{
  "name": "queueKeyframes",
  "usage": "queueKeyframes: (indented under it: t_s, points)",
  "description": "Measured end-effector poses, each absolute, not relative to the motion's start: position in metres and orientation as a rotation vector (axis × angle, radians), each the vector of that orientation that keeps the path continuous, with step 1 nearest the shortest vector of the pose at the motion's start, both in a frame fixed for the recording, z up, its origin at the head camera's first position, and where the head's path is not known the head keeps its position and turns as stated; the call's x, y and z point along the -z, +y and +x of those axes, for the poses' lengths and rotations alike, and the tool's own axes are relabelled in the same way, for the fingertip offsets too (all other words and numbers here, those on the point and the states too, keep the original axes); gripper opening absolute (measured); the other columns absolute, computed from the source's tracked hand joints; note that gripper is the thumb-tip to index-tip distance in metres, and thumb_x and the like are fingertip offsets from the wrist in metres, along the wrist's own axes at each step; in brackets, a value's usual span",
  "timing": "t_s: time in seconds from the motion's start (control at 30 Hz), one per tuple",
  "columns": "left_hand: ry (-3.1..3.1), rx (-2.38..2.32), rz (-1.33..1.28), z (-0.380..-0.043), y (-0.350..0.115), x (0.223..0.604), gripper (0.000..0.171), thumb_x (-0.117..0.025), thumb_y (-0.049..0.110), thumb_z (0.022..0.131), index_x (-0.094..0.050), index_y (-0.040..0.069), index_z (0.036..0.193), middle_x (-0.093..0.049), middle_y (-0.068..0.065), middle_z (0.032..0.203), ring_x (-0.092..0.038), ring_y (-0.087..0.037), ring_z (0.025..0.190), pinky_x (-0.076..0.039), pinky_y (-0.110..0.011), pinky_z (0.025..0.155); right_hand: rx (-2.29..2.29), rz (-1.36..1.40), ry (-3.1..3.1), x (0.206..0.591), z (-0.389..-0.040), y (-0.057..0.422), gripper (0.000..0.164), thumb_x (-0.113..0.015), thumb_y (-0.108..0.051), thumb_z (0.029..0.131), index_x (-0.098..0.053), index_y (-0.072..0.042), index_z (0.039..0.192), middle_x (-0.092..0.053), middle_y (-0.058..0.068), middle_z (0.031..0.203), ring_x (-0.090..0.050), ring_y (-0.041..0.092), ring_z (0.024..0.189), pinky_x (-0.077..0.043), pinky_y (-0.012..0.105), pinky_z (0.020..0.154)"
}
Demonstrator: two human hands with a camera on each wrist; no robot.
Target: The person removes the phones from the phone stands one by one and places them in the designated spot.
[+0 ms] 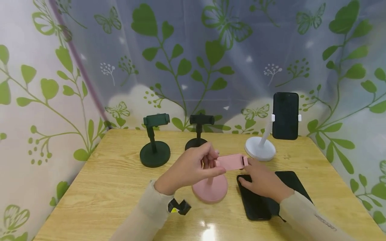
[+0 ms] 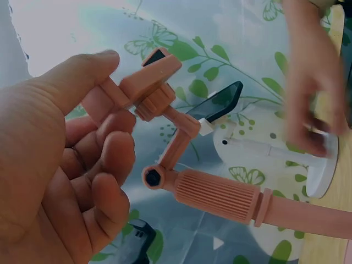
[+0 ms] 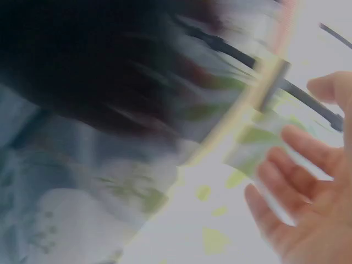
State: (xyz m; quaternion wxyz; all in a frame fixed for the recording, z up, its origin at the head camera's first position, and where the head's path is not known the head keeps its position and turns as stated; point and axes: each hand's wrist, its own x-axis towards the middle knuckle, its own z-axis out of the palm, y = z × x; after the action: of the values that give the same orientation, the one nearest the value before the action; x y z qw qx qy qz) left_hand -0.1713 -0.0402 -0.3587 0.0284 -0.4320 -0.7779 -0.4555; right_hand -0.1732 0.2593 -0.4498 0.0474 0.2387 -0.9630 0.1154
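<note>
In the head view, a pink phone stand (image 1: 211, 190) stands on the table, its cradle (image 1: 230, 162) tilted up. My left hand (image 1: 193, 167) pinches the cradle's left end. Closer up in the left wrist view, the left thumb (image 2: 91, 71) lies on the cradle edge with the fingers bent beneath it, beside the ribbed pink neck (image 2: 217, 195). My right hand (image 1: 263, 179) hovers over a black phone (image 1: 254, 202), fingers loosely spread. A second black phone (image 1: 294, 182) lies partly hidden under that hand and sleeve. In the right wrist view, the right hand (image 3: 313, 192) has relaxed fingers around nothing.
Behind stand a dark green phone stand (image 1: 154, 154) and a black one (image 1: 199, 129), the latter partly covered by my left hand. A white stand (image 1: 260, 149) at back right holds an upright phone (image 1: 285, 115). Patterned curtain (image 1: 187, 67) hangs behind the wooden table (image 1: 108, 187).
</note>
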Motion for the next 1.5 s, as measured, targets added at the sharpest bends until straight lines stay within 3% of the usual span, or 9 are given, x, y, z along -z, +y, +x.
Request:
queueKeyframes:
  t_s: [0.1,0.27,0.4,0.57,0.97,1.13,1.27,1.37,1.5]
  points:
    - [-2.427,1.346,-1.316,-0.170,-0.041,0.358,0.028,-0.081,0.030,0.093,-0.054,0.021,0.098,-0.063,0.014,0.084,-0.056,-0.004,0.070,-0.051,-0.024,0.064,-0.484,0.728,-2.663,0.426,-0.168,0.256,0.015,-0.073,-0.015,0.094,-0.068,-0.011,0.108,-0.061,0.000,0.105,-0.056,0.014,0.091,-0.054,0.039,0.077]
    - [-2.455,1.282,-1.278,-0.166,-0.044,0.356,0.028,-0.081,0.031,0.093,-0.055,0.021,0.099,-0.064,0.015,0.086,-0.057,-0.003,0.070,-0.051,-0.024,0.064,-0.720,0.756,-2.258,0.373,-0.150,0.240,0.013,-0.066,-0.001,0.090,-0.068,-0.008,0.101,-0.064,0.001,0.105,-0.057,0.011,0.087,-0.051,0.025,0.077]
    - [-2.455,1.184,-1.282,-0.164,-0.043,0.354,0.028,-0.081,0.031,0.093,-0.057,0.020,0.100,-0.064,0.016,0.087,-0.054,-0.001,0.069,-0.049,-0.021,0.063,-0.845,0.919,-1.931,0.333,-0.127,0.223,0.015,-0.057,-0.009,0.098,-0.069,0.000,0.096,-0.065,0.011,0.099,-0.057,0.014,0.083,-0.045,0.018,0.079]
    - [-2.435,1.076,-1.313,-0.162,-0.040,0.351,0.028,-0.080,0.033,0.093,-0.058,0.019,0.104,-0.063,0.016,0.087,-0.050,0.000,0.064,-0.045,-0.018,0.059,-0.850,1.118,-1.667,0.305,-0.101,0.199,0.029,-0.056,-0.018,0.103,-0.069,0.005,0.090,-0.064,0.018,0.089,-0.056,0.018,0.080,-0.044,0.022,0.072]
    - [-2.382,1.016,-1.321,-0.163,-0.039,0.355,0.027,-0.078,0.034,0.095,-0.055,0.021,0.100,-0.063,0.015,0.085,-0.046,0.004,0.062,-0.041,-0.014,0.056,-0.935,1.179,-1.672,0.313,-0.099,0.191,0.026,-0.056,-0.012,0.103,-0.069,0.003,0.087,-0.063,0.016,0.090,-0.055,0.020,0.085,-0.046,0.023,0.080]
    - [-2.374,1.007,-1.297,-0.161,-0.044,0.355,0.027,-0.078,0.032,0.095,-0.052,0.021,0.096,-0.062,0.013,0.083,-0.045,0.004,0.060,-0.040,-0.013,0.055,-0.927,1.054,-1.866,0.323,-0.104,0.184,0.028,-0.051,-0.021,0.106,-0.069,-0.001,0.097,-0.062,0.008,0.099,-0.051,0.017,0.089,-0.042,0.023,0.082]
    - [-2.392,1.002,-1.305,-0.160,-0.045,0.353,0.027,-0.077,0.034,0.096,-0.052,0.021,0.096,-0.062,0.011,0.082,-0.045,0.004,0.060,-0.040,-0.013,0.055,-0.972,0.946,-1.981,0.328,-0.105,0.185,0.014,-0.058,-0.008,0.097,-0.068,-0.004,0.106,-0.063,0.006,0.106,-0.053,0.018,0.095,-0.042,0.022,0.086]
    - [-2.394,0.996,-1.308,-0.160,-0.045,0.352,0.028,-0.078,0.033,0.095,-0.052,0.021,0.097,-0.061,0.011,0.083,-0.044,0.004,0.059,-0.039,-0.013,0.055,-0.982,0.790,-2.132,0.330,-0.104,0.187,0.027,-0.064,0.002,0.089,-0.066,-0.007,0.115,-0.063,0.003,0.113,-0.054,0.016,0.102,-0.042,0.021,0.090]
    - [-2.398,1.016,-1.318,-0.160,-0.043,0.351,0.028,-0.078,0.032,0.095,-0.053,0.021,0.098,-0.060,0.013,0.084,-0.044,0.005,0.059,-0.039,-0.013,0.055,-0.962,0.549,-2.351,0.330,-0.105,0.189,0.030,-0.068,-0.001,0.092,-0.063,-0.010,0.120,-0.063,-0.001,0.118,-0.056,0.012,0.105,-0.045,0.022,0.090]
